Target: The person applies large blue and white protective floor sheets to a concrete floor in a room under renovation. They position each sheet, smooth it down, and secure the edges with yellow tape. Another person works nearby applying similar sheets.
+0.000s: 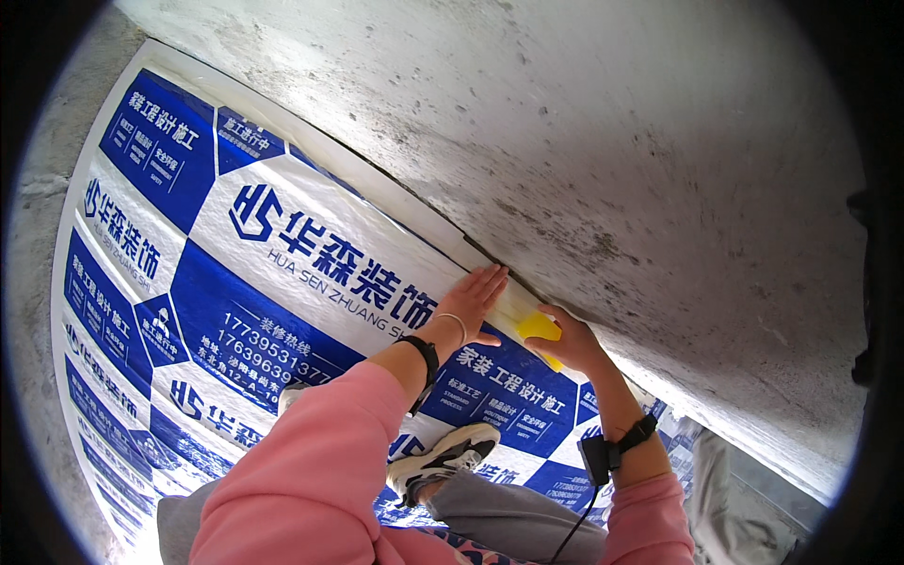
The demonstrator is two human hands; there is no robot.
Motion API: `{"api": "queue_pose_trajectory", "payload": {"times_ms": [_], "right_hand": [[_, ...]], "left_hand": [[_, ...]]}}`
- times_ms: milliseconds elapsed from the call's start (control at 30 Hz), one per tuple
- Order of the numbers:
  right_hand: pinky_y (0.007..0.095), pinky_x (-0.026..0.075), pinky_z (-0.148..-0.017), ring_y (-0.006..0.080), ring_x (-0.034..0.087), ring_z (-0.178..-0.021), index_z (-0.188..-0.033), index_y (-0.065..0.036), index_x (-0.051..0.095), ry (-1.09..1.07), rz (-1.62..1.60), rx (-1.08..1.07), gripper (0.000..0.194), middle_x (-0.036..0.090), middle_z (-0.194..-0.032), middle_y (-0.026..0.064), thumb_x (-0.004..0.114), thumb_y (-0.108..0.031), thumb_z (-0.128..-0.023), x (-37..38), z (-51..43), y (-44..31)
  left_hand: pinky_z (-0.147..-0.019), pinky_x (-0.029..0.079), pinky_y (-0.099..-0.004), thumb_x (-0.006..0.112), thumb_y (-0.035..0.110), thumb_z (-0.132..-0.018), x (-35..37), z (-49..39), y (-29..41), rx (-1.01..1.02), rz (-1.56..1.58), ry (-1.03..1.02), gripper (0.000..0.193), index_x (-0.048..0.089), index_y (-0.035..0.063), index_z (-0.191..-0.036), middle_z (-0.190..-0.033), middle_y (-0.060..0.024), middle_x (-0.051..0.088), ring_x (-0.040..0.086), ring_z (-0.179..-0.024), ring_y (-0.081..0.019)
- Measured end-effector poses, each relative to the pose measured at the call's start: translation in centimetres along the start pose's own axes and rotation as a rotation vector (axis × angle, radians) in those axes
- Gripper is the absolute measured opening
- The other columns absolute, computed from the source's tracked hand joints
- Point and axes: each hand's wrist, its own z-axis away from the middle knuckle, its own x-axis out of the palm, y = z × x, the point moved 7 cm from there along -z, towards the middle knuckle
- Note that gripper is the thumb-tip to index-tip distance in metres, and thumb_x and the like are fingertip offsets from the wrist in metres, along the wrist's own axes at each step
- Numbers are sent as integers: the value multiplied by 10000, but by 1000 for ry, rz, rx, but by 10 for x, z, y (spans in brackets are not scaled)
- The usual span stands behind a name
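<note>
A printed blue and white protective floor film [282,311] bearing writing covers the floor, its pale edge strip running along the foot of a concrete wall. My left hand [474,300] lies flat on that strip, fingers together and touching the wall's foot, thumb spread. Just to its right, my right hand [571,342] grips a yellow scraper [538,329], which rests against the film's edge strip. Part of the scraper is hidden under the fingers. The edge strip looks slightly wrinkled towards the upper left.
The bare concrete wall [600,155] rises along the upper right. Bare concrete [42,176] borders the film at the left. My shoe [445,459] stands on the film below my hands. A grey trouser leg [712,480] shows at the lower right. A cable hangs from my right wrist device.
</note>
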Motion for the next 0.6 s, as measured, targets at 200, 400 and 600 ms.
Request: {"api": "queue_pose_trajectory", "payload": {"times_ms": [200,400,600], "right_hand": [[376,489,-858,324,629,-1010,-1332,-150,476,-97,252,202,737,644,-1112,185,697,-550,-755,1,24,68],[381,491,-845,300,636,-975,-1129,-157,610,-146,235,145,532,673,-1047,128,659,-558,-784,12,38,104],[373,504,-758,301,656,-862,-967,-147,654,-94,197,320,426,684,-930,131,631,-547,-823,10,29,114]], "left_hand": [[-1175,19,-362,377,776,-793,5,0,0,-5,20,12,1077,49,28,-1495,-1576,-98,29,6,-1453,-245],[-1173,70,-368,491,745,-762,5,-5,2,-12,91,6,1125,58,2,-1487,-1571,-119,68,62,-1447,-265],[-1175,54,-361,420,633,-882,-8,22,-4,173,271,67,907,134,20,-1486,-1569,-110,91,66,-1448,-246]]}}
